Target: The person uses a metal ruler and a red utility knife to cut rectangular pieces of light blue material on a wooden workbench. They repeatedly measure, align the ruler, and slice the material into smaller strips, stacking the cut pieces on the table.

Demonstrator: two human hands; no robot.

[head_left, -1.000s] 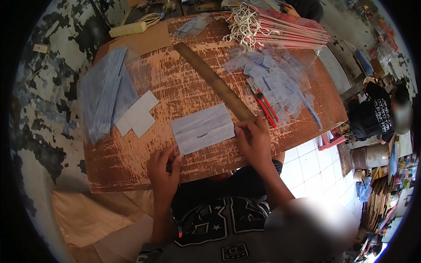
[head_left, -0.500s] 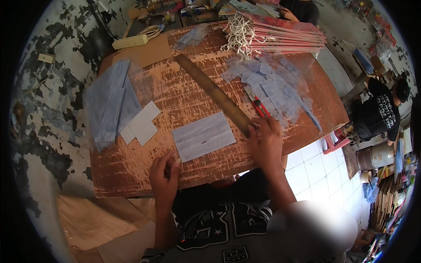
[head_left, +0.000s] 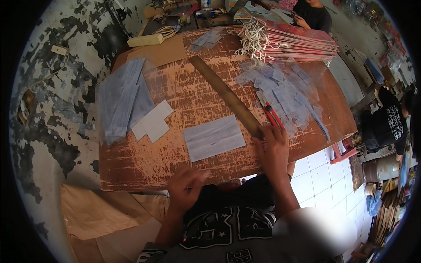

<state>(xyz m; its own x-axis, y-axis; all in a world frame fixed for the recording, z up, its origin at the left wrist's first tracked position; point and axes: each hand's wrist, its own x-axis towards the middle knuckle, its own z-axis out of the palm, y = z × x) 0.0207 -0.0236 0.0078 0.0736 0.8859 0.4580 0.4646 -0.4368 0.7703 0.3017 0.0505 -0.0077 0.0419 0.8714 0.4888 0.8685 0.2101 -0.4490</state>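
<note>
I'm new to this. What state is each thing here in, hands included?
Left hand: blurred, fingers curled, nothing visibly held.
Right hand: fingers at the near end of the brown strip; grip unclear.
Brown strip: flat, slanting.
Grey sheet: flat, untouched.
Red cutter: lying down; blade unclear.
White cards: flat.
Clear plastic pieces: loosely heaped.
White cords: tangled.
Pale cable: coiled.
Tabletop: scuffed.

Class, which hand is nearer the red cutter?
Right. In the picture, the right hand is just below the red cutter; the left hand is farther down and well leftward.
</note>
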